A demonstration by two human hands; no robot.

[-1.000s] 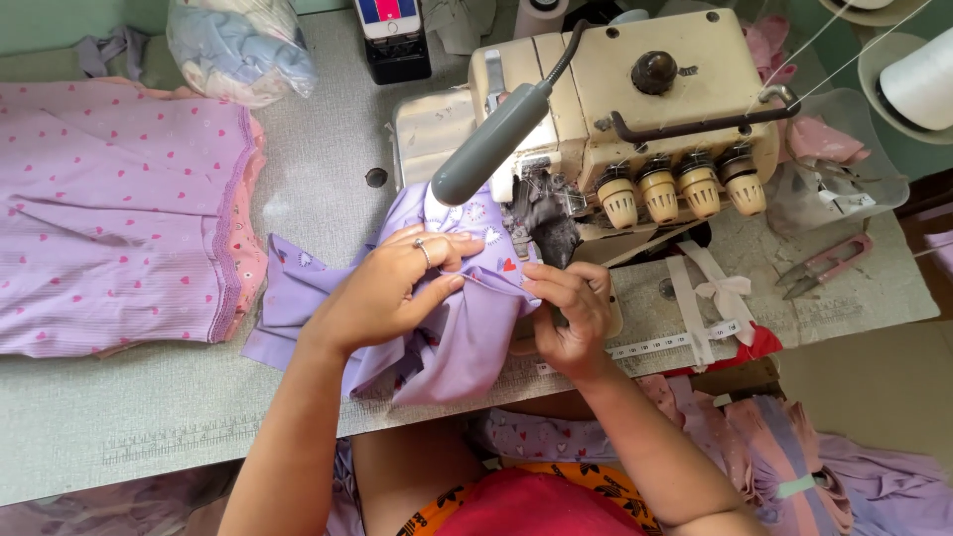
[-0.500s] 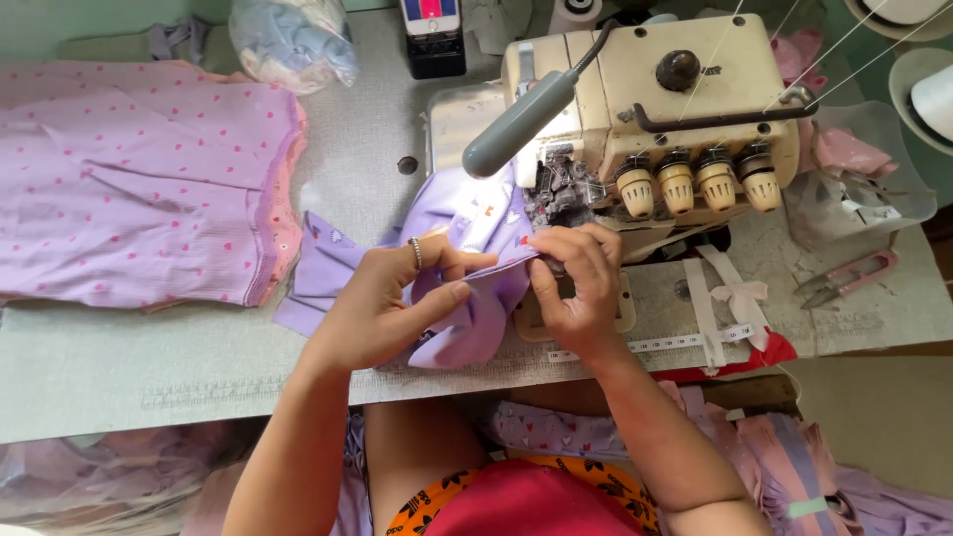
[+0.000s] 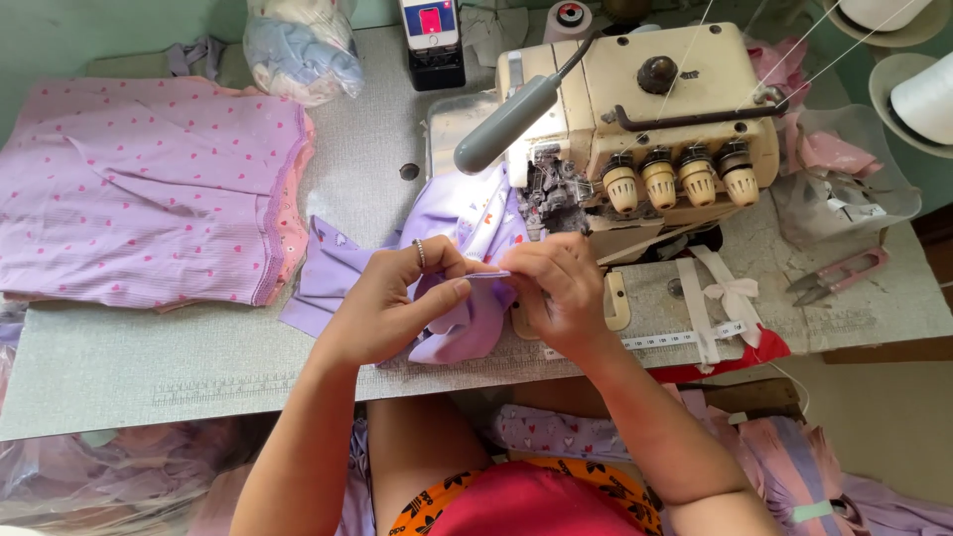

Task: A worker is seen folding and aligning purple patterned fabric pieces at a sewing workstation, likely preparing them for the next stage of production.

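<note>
Both hands now pinch a folded edge of the lilac garment piece (image 3: 452,263) just in front of the overlock machine (image 3: 635,119). The left hand (image 3: 397,303) has drawn its fingers together on the fold, where earlier they lay spread flat. The right hand (image 3: 556,288) grips the same edge, closer to the machine's needle area than before.

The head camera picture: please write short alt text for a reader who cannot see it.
Two bare hands, left hand and right hand, pinch a folded lilac cloth piece in front of a cream overlock sewing machine on a grey table. A stack of pink-dotted lilac garments lies at the left, thread snips at the right.
</note>
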